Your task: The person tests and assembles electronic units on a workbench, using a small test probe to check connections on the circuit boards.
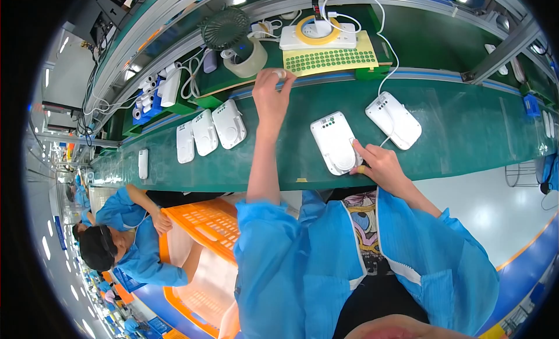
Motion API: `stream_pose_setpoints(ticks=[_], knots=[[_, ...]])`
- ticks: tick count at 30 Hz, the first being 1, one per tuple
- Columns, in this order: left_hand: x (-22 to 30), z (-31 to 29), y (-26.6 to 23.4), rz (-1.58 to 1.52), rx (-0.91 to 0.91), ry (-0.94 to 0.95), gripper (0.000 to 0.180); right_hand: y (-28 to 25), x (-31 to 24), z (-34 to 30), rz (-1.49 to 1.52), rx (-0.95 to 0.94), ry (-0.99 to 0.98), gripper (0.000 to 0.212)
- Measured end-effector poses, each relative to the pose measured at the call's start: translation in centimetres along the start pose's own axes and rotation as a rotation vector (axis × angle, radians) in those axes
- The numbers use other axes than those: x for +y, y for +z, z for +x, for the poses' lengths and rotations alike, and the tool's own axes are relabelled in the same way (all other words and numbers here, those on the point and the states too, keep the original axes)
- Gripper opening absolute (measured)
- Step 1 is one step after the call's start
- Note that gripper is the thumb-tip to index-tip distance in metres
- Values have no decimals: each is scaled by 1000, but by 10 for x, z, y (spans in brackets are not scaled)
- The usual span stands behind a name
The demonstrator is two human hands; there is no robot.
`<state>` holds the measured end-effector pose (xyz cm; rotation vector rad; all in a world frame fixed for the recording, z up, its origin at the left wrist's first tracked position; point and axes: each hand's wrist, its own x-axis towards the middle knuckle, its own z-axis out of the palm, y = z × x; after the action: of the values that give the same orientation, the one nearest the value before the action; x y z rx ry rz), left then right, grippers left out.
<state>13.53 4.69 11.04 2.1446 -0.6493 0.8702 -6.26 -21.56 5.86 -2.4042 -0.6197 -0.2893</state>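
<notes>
My left hand is raised at the near left corner of a yellow sheet of round green stickers. Its thumb and fingers are pinched together; whatever is between them is too small to make out. A pale cover shows on one fingertip. My right hand grips the lower right edge of a white plastic device, which lies on the green bench with a round part at its near end and green dots at its far end. Right of it lies a similar white device with a cable across it.
Three more white devices stand in a row at left, a small white piece beyond them. Behind are a fan, a tape roll and a power strip. A co-worker handles an orange crate at left.
</notes>
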Motion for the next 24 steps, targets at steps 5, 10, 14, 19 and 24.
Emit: stream_pose_setpoints(ticks=[5,10,14,19,24], knots=[[51,-51,14,-382,-211,-500,9,3,0,0,0,47,-6,78],[89,-100,31,-477,-266,-617,8,12,-1,-3,-44,74,-32,78],[108,-112,44,-401,-213,-478,9,18,0,-7,-41,118,-50,69],[108,-110,49,-265,-189,-321,14,10,3,-7,-48,138,-53,50],[109,-88,53,-286,-318,-358,13,-44,46,-5,-207,391,24,19]])
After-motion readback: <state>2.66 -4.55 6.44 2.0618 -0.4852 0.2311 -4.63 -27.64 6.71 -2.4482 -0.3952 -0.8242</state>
